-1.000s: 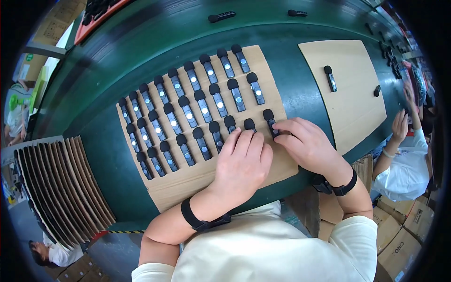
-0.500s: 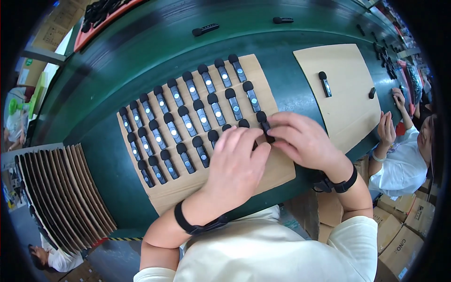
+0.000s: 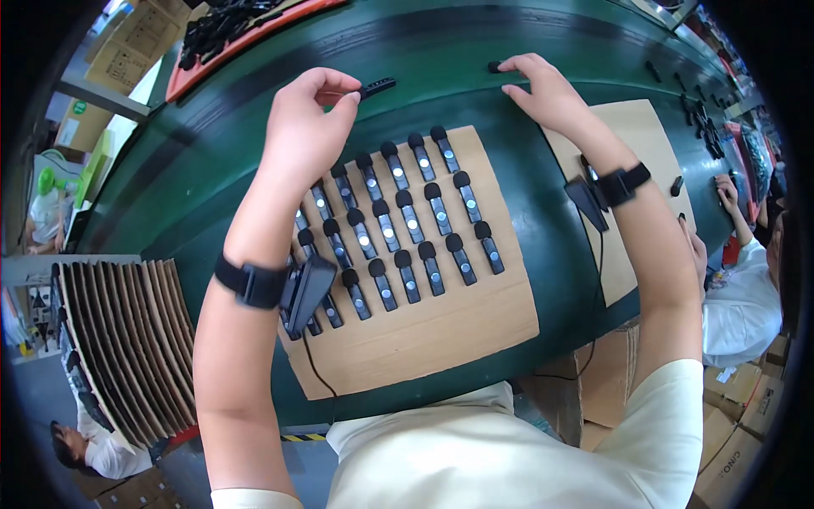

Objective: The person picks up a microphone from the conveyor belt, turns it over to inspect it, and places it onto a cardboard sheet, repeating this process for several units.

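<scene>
Rows of small black clip-on microphones with foam tops (image 3: 387, 229) lie on a cardboard sheet (image 3: 407, 343). Beyond its far left corner, my left hand (image 3: 309, 119) has thumb and fingertips closed at the foam end of another black microphone (image 3: 379, 86) on the green surface; the foam itself is hidden by the fingers. My right hand (image 3: 547, 92) reaches to a microphone (image 3: 495, 66) farther right. Its thumb and fingers are apart, with the fingertips close beside the foam. Both wrists wear black straps with small devices; my left forearm covers part of the left columns.
A second cardboard sheet (image 3: 632, 127) lies at the right, partly under my right forearm. Stacked cardboard sheets (image 3: 127, 339) stand at the left. An orange tray (image 3: 254, 42) of black parts sits at the far left. A co-worker's hand (image 3: 727, 193) rests at the right.
Both hands have left the near right end of the microphone rows and moved to the far side, left and right apart. The last near-row microphone now lies free on the cardboard. The view has shifted slightly.
</scene>
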`<move>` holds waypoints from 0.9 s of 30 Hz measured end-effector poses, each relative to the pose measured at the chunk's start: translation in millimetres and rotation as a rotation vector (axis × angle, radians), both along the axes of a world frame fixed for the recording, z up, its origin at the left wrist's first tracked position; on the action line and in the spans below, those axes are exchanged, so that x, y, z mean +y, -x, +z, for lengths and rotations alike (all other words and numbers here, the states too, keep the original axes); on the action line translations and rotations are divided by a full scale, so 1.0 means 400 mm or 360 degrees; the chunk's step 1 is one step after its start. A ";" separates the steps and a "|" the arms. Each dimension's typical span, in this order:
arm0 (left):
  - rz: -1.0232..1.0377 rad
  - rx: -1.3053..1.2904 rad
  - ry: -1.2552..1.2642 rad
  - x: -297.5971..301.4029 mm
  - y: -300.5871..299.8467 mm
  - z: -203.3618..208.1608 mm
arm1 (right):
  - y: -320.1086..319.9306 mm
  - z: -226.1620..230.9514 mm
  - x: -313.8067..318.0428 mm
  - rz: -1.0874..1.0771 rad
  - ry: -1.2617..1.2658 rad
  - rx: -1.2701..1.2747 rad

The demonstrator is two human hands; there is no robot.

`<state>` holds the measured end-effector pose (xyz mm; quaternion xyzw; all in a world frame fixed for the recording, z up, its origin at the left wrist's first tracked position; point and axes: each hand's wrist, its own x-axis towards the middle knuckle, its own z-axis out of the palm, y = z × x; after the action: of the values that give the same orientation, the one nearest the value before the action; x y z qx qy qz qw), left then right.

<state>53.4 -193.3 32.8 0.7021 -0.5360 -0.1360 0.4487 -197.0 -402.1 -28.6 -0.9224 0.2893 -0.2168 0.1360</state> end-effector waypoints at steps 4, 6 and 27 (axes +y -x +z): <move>0.0013 -0.0245 -0.0187 -0.101 -0.051 -0.075 | -0.031 -0.062 -0.107 -0.0479 0.0272 0.0216; 0.0039 -0.0516 -0.0263 -0.126 -0.101 -0.116 | -0.068 -0.065 -0.113 -0.0549 0.0198 0.0406; 0.0121 -0.0696 -0.0747 -0.151 -0.229 -0.194 | 0.066 0.067 0.421 0.0424 -0.1737 -0.1774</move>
<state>145.0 -253.6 -44.8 0.8185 -0.5471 -0.0849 0.1533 -223.2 -233.8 -1.8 -0.5076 0.1312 -0.4563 0.7190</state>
